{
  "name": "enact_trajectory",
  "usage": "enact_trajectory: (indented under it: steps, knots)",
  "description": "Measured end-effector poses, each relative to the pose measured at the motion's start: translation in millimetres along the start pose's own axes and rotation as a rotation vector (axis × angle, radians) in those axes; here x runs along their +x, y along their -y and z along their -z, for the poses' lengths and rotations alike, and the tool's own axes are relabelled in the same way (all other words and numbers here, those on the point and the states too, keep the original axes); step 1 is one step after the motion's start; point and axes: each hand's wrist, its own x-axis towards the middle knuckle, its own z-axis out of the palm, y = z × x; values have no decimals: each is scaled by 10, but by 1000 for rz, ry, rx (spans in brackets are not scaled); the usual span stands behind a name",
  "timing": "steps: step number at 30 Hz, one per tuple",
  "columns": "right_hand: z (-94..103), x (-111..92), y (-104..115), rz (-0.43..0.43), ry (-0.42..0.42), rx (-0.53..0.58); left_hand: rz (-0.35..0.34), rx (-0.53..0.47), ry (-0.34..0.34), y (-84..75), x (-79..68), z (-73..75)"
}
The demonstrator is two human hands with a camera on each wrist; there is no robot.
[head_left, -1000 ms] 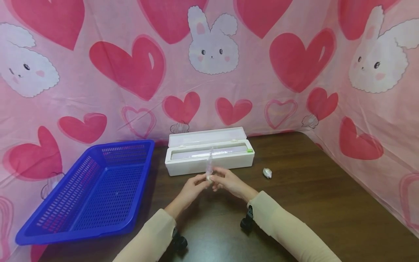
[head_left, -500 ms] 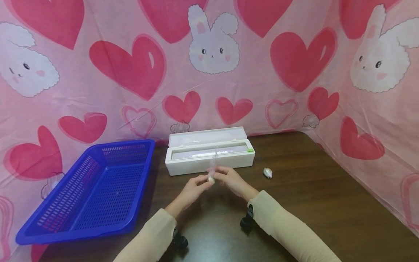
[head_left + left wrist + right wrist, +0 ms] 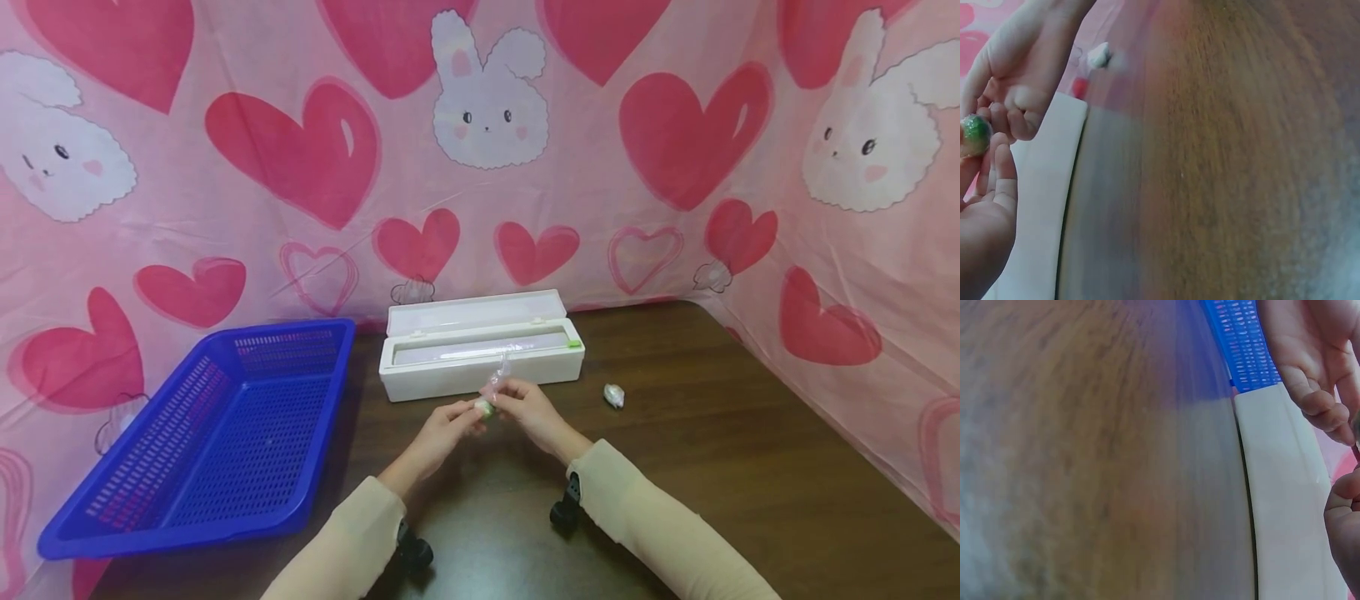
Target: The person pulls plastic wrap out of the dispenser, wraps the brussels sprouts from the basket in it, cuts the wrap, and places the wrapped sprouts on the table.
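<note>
In the head view, my left hand (image 3: 438, 435) pinches a small round green-and-white thing (image 3: 484, 407) wrapped in clear plastic film. Its kind is not clear; the left wrist view shows the green side of the round thing (image 3: 977, 133) between the fingertips. My right hand (image 3: 529, 412) pinches the gathered film (image 3: 498, 375), whose loose end sticks up above the fingers. Both hands meet just in front of a long white cling film box (image 3: 480, 372) with its lid raised. A similar small film-wrapped lump (image 3: 613, 395) lies on the table to the right.
A large blue plastic basket (image 3: 315, 454) stands at the left of the dark wooden table (image 3: 720, 467). A green slider (image 3: 573, 343) sits at the box's right end. Pink cloth (image 3: 570, 192) with hearts and rabbits hangs behind and at the sides.
The film's upright loose end has shifted right and now leans right. The round thing has turned so that more green shows. Both forearms have stayed nearly in place.
</note>
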Motion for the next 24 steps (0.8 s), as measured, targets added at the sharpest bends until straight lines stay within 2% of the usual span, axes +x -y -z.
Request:
enact_trajectory:
  steps: [8,14,21,24]
  knots:
    - [-6,-27,0,103,31,-101,36,-108,10,-6,8,12]
    - [-7,-38,37,106,56,-101,49,-141,35,1,13,20]
    - [-79,-158,267,87,63,-128,35,-144,76,-4,-4,43]
    - [-63,-139,211,95,64,-139,24,-146,83,0,-6,50]
